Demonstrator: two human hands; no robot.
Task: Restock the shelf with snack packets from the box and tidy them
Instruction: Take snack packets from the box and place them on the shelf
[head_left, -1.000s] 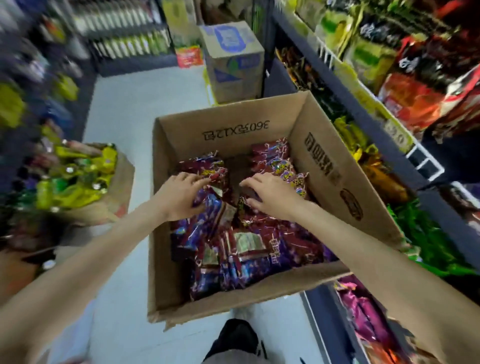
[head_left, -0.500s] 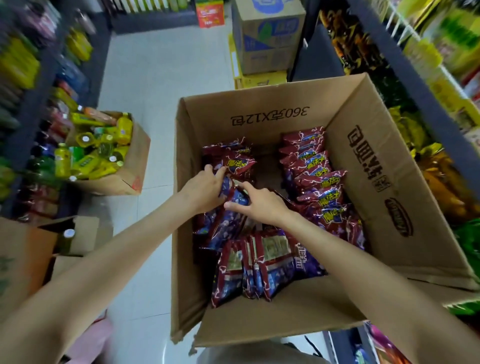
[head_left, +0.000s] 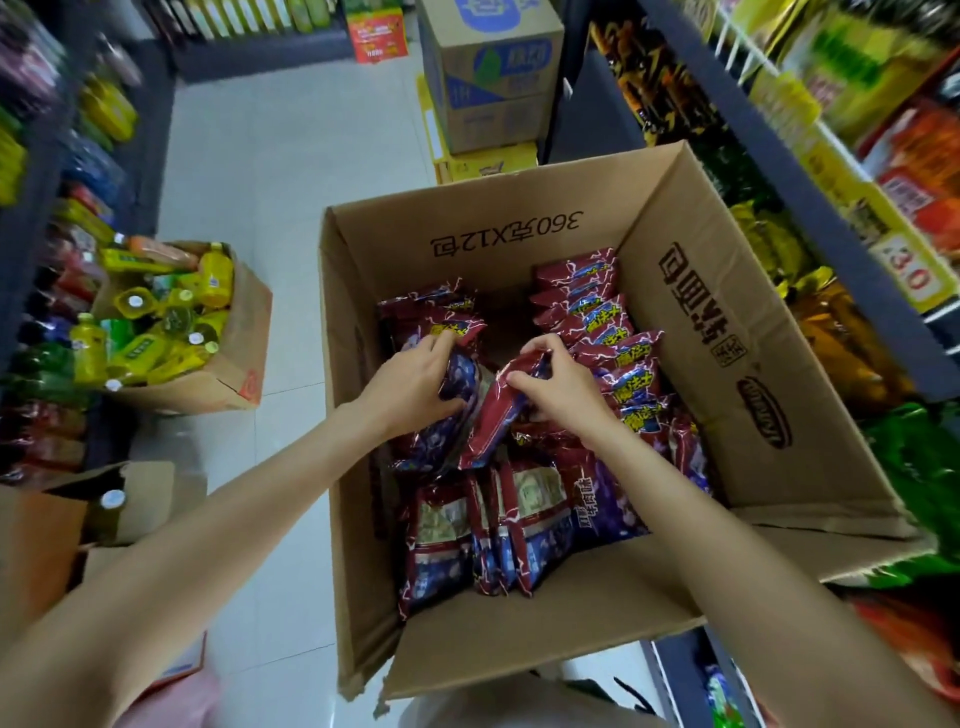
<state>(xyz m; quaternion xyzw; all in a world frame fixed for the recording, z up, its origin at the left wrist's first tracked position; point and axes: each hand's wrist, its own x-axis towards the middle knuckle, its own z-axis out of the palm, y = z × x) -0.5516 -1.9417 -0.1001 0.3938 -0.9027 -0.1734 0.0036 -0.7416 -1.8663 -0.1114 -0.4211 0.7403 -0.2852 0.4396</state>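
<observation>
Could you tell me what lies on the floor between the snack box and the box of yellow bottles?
Head view: only bare white floor tile separates the snack box from the bottle box.

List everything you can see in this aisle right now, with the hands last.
open cardboard box: one, brown, centre floor
snack packets: many, maroon and blue, inside the box
box of bottles: one, brown, yellow-green bottles, left floor
sealed carton: one, brown with blue print, far end of aisle
shelf: dark, right side, stocked with mixed packets
left hand: grips a packet in the box
right hand: pinches a packet's top edge
</observation>
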